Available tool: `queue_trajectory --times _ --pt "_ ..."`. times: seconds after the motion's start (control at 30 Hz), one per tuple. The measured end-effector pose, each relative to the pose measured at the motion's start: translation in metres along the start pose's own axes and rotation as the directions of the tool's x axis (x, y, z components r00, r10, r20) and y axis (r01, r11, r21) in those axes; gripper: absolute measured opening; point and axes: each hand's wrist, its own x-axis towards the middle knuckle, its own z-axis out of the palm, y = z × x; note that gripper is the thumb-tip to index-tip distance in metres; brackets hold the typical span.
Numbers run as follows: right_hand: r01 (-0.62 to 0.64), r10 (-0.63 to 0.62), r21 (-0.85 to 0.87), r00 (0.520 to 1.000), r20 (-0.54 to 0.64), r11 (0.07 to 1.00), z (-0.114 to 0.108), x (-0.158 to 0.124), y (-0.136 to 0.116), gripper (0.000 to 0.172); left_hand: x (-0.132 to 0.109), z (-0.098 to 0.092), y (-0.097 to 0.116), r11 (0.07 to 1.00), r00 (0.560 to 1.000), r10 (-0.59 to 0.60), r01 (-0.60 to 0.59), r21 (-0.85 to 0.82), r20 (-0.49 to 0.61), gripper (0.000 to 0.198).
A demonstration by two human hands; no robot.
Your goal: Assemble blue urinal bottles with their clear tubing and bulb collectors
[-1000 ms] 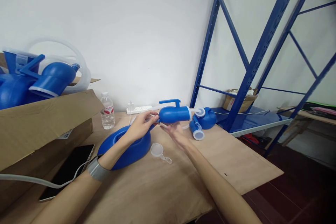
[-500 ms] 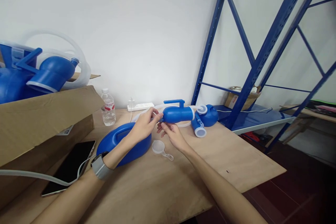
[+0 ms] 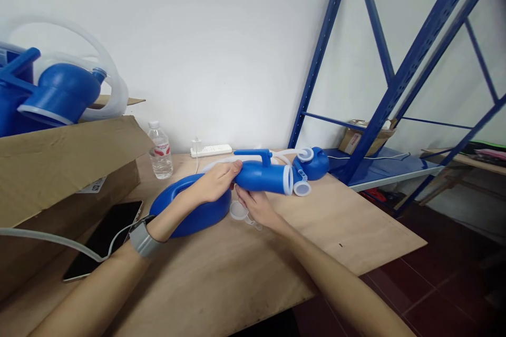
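Observation:
A blue plastic urinal funnel (image 3: pixel 261 176) with a bar handle on top is held above the table, its wide white-rimmed mouth facing right. My left hand (image 3: pixel 219 181) is closed around its narrow left end. Just under that end is my right hand (image 3: pixel 255 205), its fingers curled against the underside; the fingertips are partly hidden. Below my hands lies a clear round cap with a strap (image 3: pixel 239 211), partly covered by my right hand. A large blue jug (image 3: pixel 190 219) rests on the table beneath my left forearm.
Another blue urinal (image 3: pixel 317 164) with a white cap and clear hose lies right. A water bottle (image 3: pixel 161 152) and power strip (image 3: pixel 213 150) stand near the wall. At left, an open cardboard box (image 3: pixel 71 168) holds more blue parts; a phone (image 3: pixel 106 237) lies beside it. Blue shelving (image 3: pixel 379 168) rises right.
The blue funnel has turned so that its mouth faces more toward me, and its narrow end has slipped into my left hand's grasp. My right hand has drawn in beneath it, over the clear cap.

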Motion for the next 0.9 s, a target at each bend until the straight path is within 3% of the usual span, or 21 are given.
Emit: queue_trajectory --times 0.33,0.6,0.9 --pt "-0.035 0.054 0.325 0.997 -0.050 0.945 -0.011 0.012 -0.023 0.048 0.003 -0.015 -0.003 0.941 0.989 0.131 -0.145 0.307 0.066 0.037" --pt "-0.037 0.041 0.186 0.999 -0.016 0.982 -0.016 0.010 -0.041 0.048 -0.001 -0.005 -0.007 0.816 0.974 0.223 -0.200 0.542 0.024 0.028" --pt "-0.101 0.101 0.158 0.995 0.006 0.982 -0.015 0.009 -0.054 0.048 -0.004 0.003 -0.008 0.671 0.977 0.213 -0.130 0.730 -0.021 0.027"
